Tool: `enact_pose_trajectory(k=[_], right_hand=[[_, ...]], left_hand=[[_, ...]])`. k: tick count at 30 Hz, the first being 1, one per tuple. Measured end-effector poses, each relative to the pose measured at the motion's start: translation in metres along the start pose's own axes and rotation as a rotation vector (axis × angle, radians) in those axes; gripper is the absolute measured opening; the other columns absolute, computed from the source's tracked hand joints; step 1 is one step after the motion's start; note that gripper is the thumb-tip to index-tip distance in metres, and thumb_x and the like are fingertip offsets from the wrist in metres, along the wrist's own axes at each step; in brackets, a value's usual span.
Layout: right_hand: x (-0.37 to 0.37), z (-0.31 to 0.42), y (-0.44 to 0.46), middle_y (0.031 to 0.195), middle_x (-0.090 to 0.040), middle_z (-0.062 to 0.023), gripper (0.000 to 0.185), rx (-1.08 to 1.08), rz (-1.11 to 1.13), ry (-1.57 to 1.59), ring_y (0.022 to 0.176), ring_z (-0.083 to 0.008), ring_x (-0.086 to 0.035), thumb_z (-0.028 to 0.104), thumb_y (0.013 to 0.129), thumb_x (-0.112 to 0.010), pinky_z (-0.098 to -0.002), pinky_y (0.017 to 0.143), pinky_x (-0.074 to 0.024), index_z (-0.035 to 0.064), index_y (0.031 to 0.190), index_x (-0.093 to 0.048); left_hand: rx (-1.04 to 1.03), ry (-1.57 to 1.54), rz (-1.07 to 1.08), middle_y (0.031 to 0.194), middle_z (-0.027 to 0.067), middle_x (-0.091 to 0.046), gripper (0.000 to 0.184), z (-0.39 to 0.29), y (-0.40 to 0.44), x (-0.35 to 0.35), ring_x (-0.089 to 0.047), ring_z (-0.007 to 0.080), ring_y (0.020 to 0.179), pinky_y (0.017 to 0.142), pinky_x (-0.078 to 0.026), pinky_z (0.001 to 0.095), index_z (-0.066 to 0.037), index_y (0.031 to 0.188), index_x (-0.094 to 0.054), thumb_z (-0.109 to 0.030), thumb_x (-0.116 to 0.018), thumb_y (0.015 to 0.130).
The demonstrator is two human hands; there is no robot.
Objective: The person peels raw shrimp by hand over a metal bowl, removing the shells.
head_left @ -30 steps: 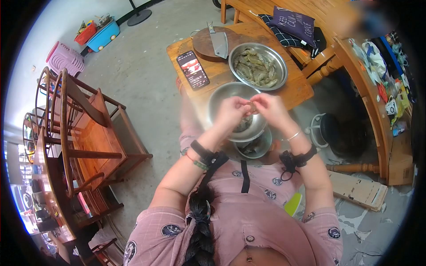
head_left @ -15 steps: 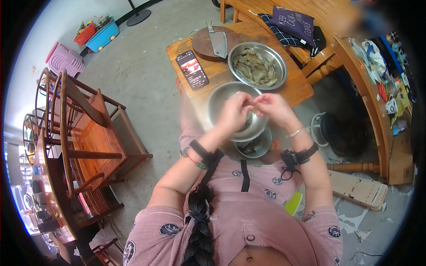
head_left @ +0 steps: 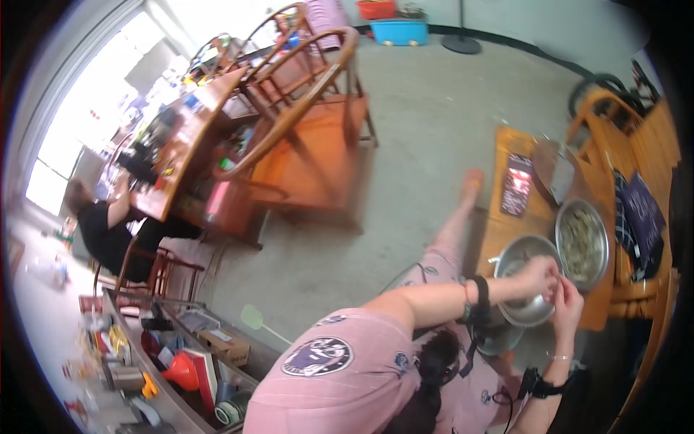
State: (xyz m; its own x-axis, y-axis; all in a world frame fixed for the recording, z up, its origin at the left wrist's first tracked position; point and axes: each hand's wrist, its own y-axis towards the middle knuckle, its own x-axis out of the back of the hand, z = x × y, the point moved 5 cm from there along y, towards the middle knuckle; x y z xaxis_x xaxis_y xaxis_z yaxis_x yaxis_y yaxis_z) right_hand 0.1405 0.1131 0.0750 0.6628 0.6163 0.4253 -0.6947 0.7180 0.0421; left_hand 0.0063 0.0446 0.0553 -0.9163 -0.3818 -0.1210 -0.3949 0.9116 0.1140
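Note:
Both hands meet over the right part of a steel bowl (head_left: 510, 264). My left hand (head_left: 536, 278) has its fingers pinched together, touching the fingertips of my right hand (head_left: 569, 300), also pinched. Whatever lies between the fingertips is too small and blurred to make out. Just behind the hands, a second steel bowl (head_left: 603, 249) holds several shrimp (head_left: 580, 242). Below the first bowl, partly hidden, is another bowl (head_left: 500, 340). A lit phone (head_left: 516, 185) lies on the small wooden table (head_left: 494, 235), beside a round board with a cleaver (head_left: 563, 177).
A wooden armchair (head_left: 311, 159) stands left of centre. A person in dark clothes (head_left: 108, 231) sits at a long table (head_left: 199, 130). Lower left, a shelf (head_left: 181, 329) holds a red funnel (head_left: 182, 371). A purple cushion (head_left: 640, 210) lies on the bench at right.
The view has swung left, so the small table and bowls now appear at the right, and the seated person shows fully. My hands remain together over the bowl.

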Motion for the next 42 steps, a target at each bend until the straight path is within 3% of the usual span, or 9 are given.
enact_pose_trajectory(k=[4,6,12,23,26,35,38,41,42], right_hand=[[-0.007,0.026,0.003,0.079,-0.064,-0.0058,0.022,0.129,0.044,-0.257,0.069,-0.0083,-0.062,0.005,0.098,-0.049,-0.0242,0.06,-0.0518,-0.0053,0.113,-0.06],[-0.006,0.021,0.004,0.076,-0.063,-0.0052,0.018,-0.015,0.071,-0.047,0.068,-0.0071,-0.061,0.005,0.099,-0.047,-0.023,0.058,-0.0503,-0.0045,0.106,-0.06],[-0.005,0.018,0.004,0.071,-0.055,0.0,0.015,0.039,0.073,0.186,0.053,-0.0053,-0.05,0.011,0.1,-0.048,-0.0192,0.047,-0.0423,-0.0006,0.101,-0.058],[0.018,-0.006,-0.015,0.064,-0.053,0.0027,0.014,-0.343,0.056,0.655,0.043,-0.0012,-0.04,0.015,0.095,-0.057,-0.0148,0.039,-0.0307,0.0019,0.096,-0.061],[0.021,-0.014,-0.028,0.065,-0.051,0.0068,0.012,-0.47,-0.124,0.676,0.042,0.002,-0.035,0.016,0.095,-0.056,-0.0149,0.034,-0.0237,0.0076,0.1,-0.061],[0.011,0.002,-0.046,0.063,-0.048,0.0046,0.018,-0.483,-0.003,0.987,0.051,-0.0016,-0.042,0.019,0.097,-0.055,-0.0144,0.042,-0.0313,0.0015,0.099,-0.059],[-0.004,0.001,-0.056,0.066,-0.055,0.0017,0.014,-0.527,-0.011,0.899,0.051,-0.0027,-0.044,0.012,0.091,-0.063,-0.0158,0.043,-0.0325,-0.0015,0.09,-0.063],[-0.003,0.0,-0.064,0.066,-0.056,0.0024,0.015,-0.51,-0.061,0.798,0.054,-0.0021,-0.05,0.013,0.091,-0.064,-0.016,0.045,-0.0376,-0.0016,0.089,-0.064],[0.003,0.002,-0.064,0.066,-0.059,-0.0013,0.013,-0.455,-0.093,0.635,0.054,-0.0081,-0.055,0.013,0.09,-0.064,-0.0211,0.047,-0.0426,-0.0008,0.09,-0.064]], left_hand=[[-0.16,0.241,-0.074,0.071,0.0197,-0.064,0.012,-0.009,-0.005,0.006,-0.064,0.0317,0.065,0.06,-0.051,0.0377,0.004,0.078,-0.061,-0.002,-0.067,0.07],[-0.209,0.247,-0.09,0.07,0.0198,-0.064,0.012,-0.014,-0.008,0.011,-0.064,0.0319,0.065,0.06,-0.05,0.0377,0.004,0.078,-0.061,-0.001,-0.067,0.068],[-0.259,0.202,-0.022,0.07,0.0198,-0.062,0.015,-0.031,-0.013,0.014,-0.063,0.0335,0.067,0.062,-0.049,0.0386,0.003,0.08,-0.064,0.001,-0.066,0.065],[-0.854,0.454,0.111,0.087,0.0154,-0.061,0.018,-0.064,-0.034,-0.008,-0.058,0.0349,0.084,0.075,-0.048,0.0409,0.001,0.093,-0.063,-0.007,-0.061,0.076],[-0.993,0.556,0.073,0.085,0.0115,-0.063,0.023,-0.069,-0.04,-0.014,-0.06,0.0311,0.082,0.074,-0.049,0.0391,-0.002,0.092,-0.063,-0.012,-0.063,0.071],[-0.93,0.647,0.053,0.088,0.0149,-0.062,0.025,-0.079,-0.043,-0.023,-0.062,0.0331,0.08,0.071,-0.051,0.0409,-0.001,0.1,-0.061,0.003,-0.065,0.076],[-0.923,0.684,-0.004,0.085,0.0142,-0.064,0.022,-0.082,-0.029,-0.018,-0.063,0.0316,0.077,0.067,-0.051,0.0385,-0.001,0.096,-0.062,0.004,-0.068,0.075],[-0.727,0.752,0.022,0.079,0.0144,-0.067,0.015,-0.083,-0.012,-0.017,-0.065,0.0302,0.071,0.065,-0.052,0.0371,0.0,0.095,-0.067,-0.001,-0.066,0.08],[-0.632,0.799,0.032,0.078,0.0144,-0.067,0.015,-0.08,-0.008,-0.015,-0.066,0.0281,0.067,0.063,-0.052,0.0354,0.001,0.096,-0.068,-0.003,-0.066,0.082]])
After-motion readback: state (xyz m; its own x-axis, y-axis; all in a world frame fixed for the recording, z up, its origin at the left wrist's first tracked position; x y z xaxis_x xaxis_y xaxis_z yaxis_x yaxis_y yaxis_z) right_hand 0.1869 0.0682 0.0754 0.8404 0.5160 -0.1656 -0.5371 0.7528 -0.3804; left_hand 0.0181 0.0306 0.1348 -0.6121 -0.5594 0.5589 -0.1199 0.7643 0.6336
